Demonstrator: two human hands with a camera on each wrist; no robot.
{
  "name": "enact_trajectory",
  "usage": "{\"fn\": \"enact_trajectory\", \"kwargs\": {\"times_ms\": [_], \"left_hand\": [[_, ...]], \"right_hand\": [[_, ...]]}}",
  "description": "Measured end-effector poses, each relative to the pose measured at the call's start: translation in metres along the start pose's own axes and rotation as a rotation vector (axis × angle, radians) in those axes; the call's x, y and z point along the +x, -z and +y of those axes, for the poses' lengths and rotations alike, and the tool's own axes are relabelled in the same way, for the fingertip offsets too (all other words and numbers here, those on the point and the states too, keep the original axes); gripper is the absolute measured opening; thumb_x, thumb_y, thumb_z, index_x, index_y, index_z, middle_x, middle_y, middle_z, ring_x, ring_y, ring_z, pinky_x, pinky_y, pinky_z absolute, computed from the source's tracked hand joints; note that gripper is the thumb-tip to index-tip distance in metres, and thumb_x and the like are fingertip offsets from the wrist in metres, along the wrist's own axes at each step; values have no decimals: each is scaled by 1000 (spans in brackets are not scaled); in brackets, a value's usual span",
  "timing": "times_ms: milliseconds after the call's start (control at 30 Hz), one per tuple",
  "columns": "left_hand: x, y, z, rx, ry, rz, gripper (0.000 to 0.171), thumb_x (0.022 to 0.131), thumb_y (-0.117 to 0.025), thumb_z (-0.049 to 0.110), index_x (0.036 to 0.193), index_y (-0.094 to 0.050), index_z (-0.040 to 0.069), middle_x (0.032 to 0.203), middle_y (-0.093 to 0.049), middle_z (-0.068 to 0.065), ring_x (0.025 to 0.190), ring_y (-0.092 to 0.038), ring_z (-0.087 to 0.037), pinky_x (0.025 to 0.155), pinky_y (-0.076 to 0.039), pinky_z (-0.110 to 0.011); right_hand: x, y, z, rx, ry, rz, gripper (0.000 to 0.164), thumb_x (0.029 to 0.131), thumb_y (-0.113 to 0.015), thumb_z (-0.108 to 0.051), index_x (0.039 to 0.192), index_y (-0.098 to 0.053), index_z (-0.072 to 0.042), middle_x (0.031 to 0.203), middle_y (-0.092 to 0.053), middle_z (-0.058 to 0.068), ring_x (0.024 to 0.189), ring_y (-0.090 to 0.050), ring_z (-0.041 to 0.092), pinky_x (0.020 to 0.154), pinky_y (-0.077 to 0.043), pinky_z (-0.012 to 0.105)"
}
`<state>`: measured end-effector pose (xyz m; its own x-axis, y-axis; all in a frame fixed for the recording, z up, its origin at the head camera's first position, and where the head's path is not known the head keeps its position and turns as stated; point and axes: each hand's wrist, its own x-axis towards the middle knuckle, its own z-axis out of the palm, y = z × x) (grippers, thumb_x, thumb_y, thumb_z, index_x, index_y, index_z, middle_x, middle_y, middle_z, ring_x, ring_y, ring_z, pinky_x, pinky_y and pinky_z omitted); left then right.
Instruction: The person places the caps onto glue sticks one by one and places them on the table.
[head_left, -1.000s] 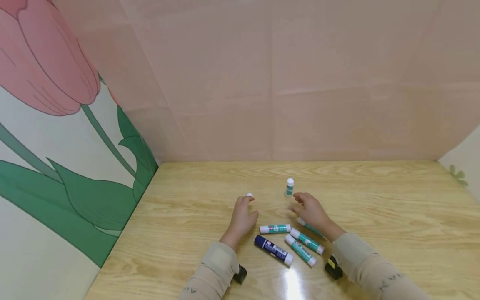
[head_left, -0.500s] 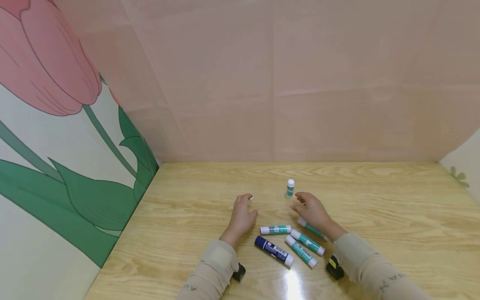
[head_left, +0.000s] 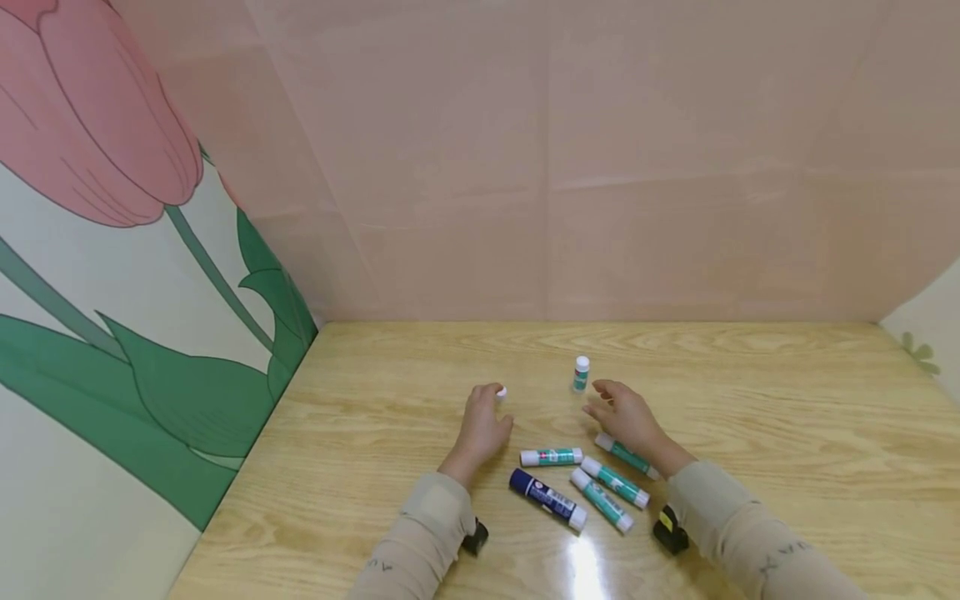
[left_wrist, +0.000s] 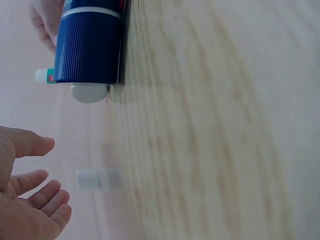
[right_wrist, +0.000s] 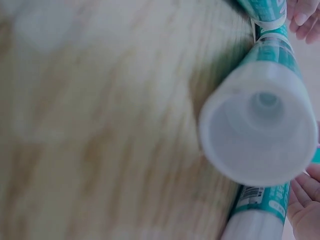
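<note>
My left hand hovers over the table with its fingers loosely bent, just beside a small white cap that stands on the wood. The left wrist view shows a gap between fingertips and cap. Farther right, a small teal-and-white glue stick stands upright with its white cap on top. My right hand is held to the right of it, fingers relaxed and nothing in them. Between my forearms lie a large navy glue stick and several teal glue sticks, one partly under my right wrist.
Black wrist devices sit at both cuffs, low over the wooden table. A pink backdrop rises at the far edge. On the left stands a panel with a tulip print.
Both hands have shifted only slightly; the white cap shows a little more past my left fingers. My right hand has drawn slightly right of the upright glue stick. The lying sticks stay put.
</note>
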<state>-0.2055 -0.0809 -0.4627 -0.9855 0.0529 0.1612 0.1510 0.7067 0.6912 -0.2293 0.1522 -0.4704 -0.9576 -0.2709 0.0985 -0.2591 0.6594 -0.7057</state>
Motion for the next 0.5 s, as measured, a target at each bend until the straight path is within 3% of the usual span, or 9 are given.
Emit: {"fn": "enact_trajectory", "kwargs": {"times_ms": [500], "left_hand": [[1, 6, 3, -5, 39, -63, 44, 75, -61, 5, 116, -45, -2, 109, -44, -13, 105, -41, -27, 91, -34, -35]], "right_hand": [[2, 4, 1, 36, -26, -10, 46, 85, -54, -19, 120, -39, 8, 112, -46, 27, 100, -45, 41, 79, -39, 50]]}}
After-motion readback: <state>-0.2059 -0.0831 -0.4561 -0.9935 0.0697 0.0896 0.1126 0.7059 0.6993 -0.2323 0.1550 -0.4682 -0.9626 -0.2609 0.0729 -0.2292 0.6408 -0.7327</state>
